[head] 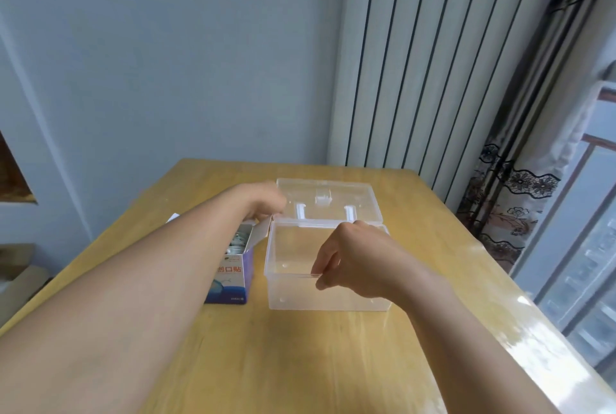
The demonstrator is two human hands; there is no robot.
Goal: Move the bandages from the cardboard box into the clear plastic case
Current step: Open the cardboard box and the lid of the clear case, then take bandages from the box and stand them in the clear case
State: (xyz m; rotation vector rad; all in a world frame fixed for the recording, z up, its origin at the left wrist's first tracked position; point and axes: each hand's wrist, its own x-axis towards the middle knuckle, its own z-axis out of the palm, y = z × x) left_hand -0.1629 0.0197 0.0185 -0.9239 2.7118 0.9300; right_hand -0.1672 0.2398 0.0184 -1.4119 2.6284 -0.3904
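A clear plastic case (283, 293) stands open in the middle of the wooden table, its lid (328, 200) laid flat behind it, and looks empty inside. My right hand (353, 260) pinches the case's near rim between thumb and fingers. Left of the case stands a white and blue cardboard box (233, 277) with its top flaps open; wrapped bandages (238, 240) show inside. My left hand (263, 202) reaches over the box's far end, at the flap by the case's left corner. Its fingers are curled and blurred, so what they hold is unclear.
The wooden table (300, 363) ends at a wall behind and a radiator (433, 63) at the back right. A patterned curtain (520, 180) and a window hang at the right. A white scrap (173, 217) lies behind my left forearm.
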